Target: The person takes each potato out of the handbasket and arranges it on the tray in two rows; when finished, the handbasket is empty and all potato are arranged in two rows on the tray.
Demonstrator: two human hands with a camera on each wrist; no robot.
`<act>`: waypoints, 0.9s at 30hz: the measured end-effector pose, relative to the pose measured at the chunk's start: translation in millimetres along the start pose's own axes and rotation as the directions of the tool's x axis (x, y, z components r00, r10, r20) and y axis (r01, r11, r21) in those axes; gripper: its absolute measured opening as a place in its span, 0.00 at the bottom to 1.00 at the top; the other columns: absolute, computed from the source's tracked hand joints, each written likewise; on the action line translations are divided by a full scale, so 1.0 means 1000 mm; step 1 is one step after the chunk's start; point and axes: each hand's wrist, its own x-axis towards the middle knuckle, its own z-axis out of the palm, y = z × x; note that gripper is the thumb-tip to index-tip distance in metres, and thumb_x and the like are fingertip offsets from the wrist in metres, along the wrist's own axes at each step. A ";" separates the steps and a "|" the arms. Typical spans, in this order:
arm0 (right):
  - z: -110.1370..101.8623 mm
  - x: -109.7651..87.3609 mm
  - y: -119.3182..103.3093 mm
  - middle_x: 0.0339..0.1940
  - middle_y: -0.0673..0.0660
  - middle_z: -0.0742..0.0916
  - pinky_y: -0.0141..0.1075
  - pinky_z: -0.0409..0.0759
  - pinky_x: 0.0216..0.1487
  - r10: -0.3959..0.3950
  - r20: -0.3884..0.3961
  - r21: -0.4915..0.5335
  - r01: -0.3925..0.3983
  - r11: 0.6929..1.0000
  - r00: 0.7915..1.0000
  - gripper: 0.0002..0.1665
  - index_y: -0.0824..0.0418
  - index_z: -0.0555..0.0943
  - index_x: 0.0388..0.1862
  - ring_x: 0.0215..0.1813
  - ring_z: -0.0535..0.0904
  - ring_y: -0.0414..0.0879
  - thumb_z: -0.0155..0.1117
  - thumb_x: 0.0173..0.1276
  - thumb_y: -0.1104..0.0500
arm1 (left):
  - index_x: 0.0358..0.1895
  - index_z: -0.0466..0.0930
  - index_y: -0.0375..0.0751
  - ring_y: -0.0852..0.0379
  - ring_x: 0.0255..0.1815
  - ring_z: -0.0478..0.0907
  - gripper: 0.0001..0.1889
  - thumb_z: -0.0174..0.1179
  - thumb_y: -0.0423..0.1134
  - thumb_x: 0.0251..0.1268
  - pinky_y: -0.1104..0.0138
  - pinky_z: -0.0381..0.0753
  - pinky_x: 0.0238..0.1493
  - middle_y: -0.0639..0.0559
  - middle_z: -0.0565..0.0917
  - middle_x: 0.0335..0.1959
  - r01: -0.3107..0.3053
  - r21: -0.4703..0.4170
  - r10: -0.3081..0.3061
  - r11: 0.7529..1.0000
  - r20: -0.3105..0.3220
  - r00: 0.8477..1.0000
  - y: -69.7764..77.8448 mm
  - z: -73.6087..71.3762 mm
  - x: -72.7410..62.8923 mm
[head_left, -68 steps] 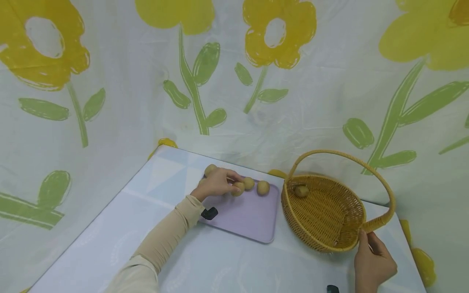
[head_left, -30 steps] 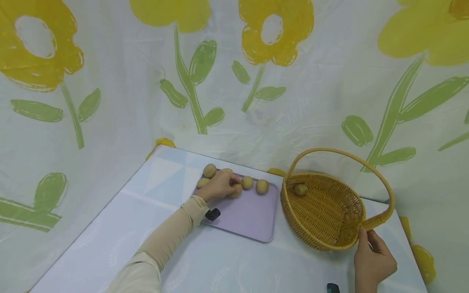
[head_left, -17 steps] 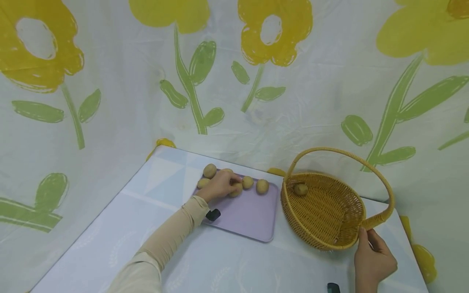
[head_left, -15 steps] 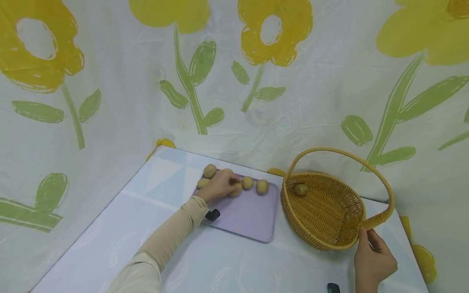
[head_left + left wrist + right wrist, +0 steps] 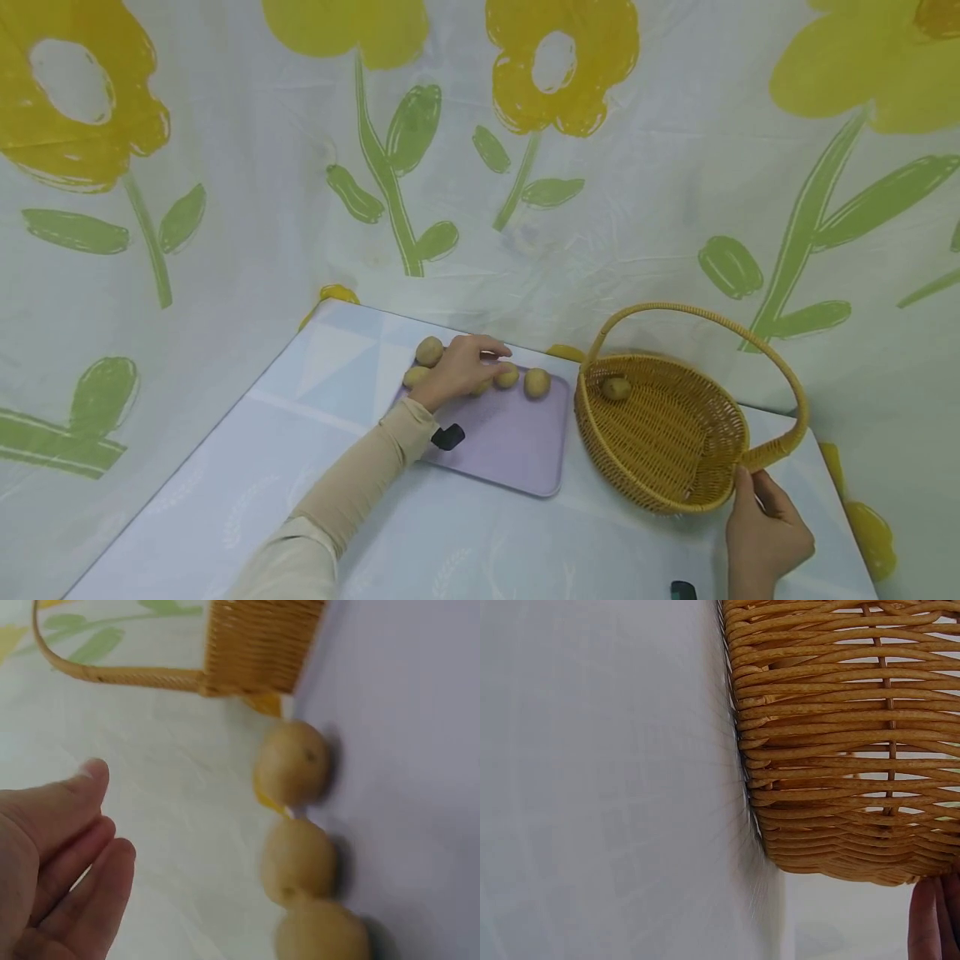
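My left hand is over the back of a lilac tray, its loosely bent fingers holding nothing. In the left wrist view that hand is apart from a row of potatoes. Several potatoes lie along the tray's back side, one at the right and others partly behind the hand. With thumb and fingers my right hand pinches the near rim of a wicker basket, by the handle's base. One potato lies inside the basket. The right wrist view has fingertips at the basket's rim.
The tray and basket stand side by side on a pale patterned table. Behind them hangs a flower-printed cloth. The basket's tall arched handle rises over its opening.
My left hand was down at a potato near the tray's back; it has let go, lifted slightly and moved right, fingers spread. The right hand and basket have stayed put.
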 end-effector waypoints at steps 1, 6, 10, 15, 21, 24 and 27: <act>0.000 0.000 0.000 0.44 0.34 0.87 0.07 0.73 0.37 0.001 -0.001 0.001 -0.001 1.000 1.000 0.21 0.63 0.86 0.54 0.36 0.76 0.12 0.73 0.67 0.52 | 0.49 0.90 0.40 0.47 0.53 0.88 0.12 0.72 0.38 0.63 0.62 0.88 0.56 0.48 0.90 0.49 -0.010 -0.040 0.010 0.999 0.003 1.000 0.006 0.001 0.002; -0.001 0.000 0.000 0.47 0.38 0.88 0.07 0.73 0.36 -0.001 -0.001 -0.009 0.001 1.000 1.000 0.20 0.62 0.86 0.54 0.37 0.76 0.12 0.72 0.68 0.52 | 0.52 0.88 0.36 0.44 0.56 0.87 0.16 0.73 0.38 0.63 0.66 0.87 0.57 0.44 0.88 0.54 -0.082 -0.240 0.093 0.967 0.033 0.995 0.031 0.005 0.009; 0.000 0.001 0.000 0.51 0.45 0.89 0.07 0.74 0.37 -0.003 0.009 -0.029 0.003 1.000 1.000 0.20 0.60 0.86 0.55 0.38 0.77 0.12 0.71 0.69 0.51 | 0.55 0.87 0.37 0.47 0.57 0.86 0.18 0.72 0.37 0.63 0.70 0.86 0.56 0.43 0.87 0.58 -0.122 -0.313 0.138 0.942 0.028 0.990 0.048 0.012 0.013; 0.000 0.001 -0.001 0.53 0.50 0.88 0.08 0.75 0.39 -0.004 0.007 -0.048 0.004 0.999 1.000 0.20 0.59 0.86 0.55 0.40 0.78 0.14 0.71 0.69 0.50 | 0.56 0.87 0.38 0.52 0.53 0.88 0.19 0.73 0.37 0.62 0.70 0.87 0.54 0.44 0.88 0.56 -0.156 -0.327 0.168 0.932 0.008 0.986 0.065 0.023 0.019; 0.001 0.001 -0.002 0.53 0.48 0.89 0.08 0.75 0.38 0.027 0.019 -0.045 -0.027 0.999 0.999 0.21 0.58 0.86 0.56 0.39 0.77 0.14 0.70 0.69 0.49 | 0.55 0.87 0.34 0.49 0.51 0.89 0.18 0.73 0.33 0.61 0.71 0.87 0.52 0.40 0.88 0.53 -0.195 -0.351 0.208 0.916 -0.001 0.978 0.079 0.041 0.028; 0.002 0.002 -0.002 0.54 0.49 0.89 0.08 0.75 0.38 0.043 0.027 -0.039 -0.042 0.998 0.999 0.21 0.59 0.86 0.56 0.40 0.78 0.15 0.71 0.69 0.50 | 0.55 0.87 0.36 0.47 0.51 0.89 0.19 0.74 0.35 0.60 0.73 0.87 0.51 0.42 0.89 0.53 -0.202 -0.319 0.218 0.926 0.014 0.976 0.086 0.050 0.033; 0.001 0.003 -0.002 0.55 0.51 0.88 0.08 0.75 0.38 0.050 0.026 -0.054 -0.048 0.997 0.998 0.21 0.59 0.86 0.57 0.43 0.80 0.17 0.70 0.70 0.49 | 0.56 0.87 0.39 0.50 0.52 0.88 0.19 0.73 0.39 0.62 0.76 0.85 0.52 0.46 0.90 0.53 -0.240 -0.264 0.257 0.934 0.033 0.966 0.093 0.060 0.040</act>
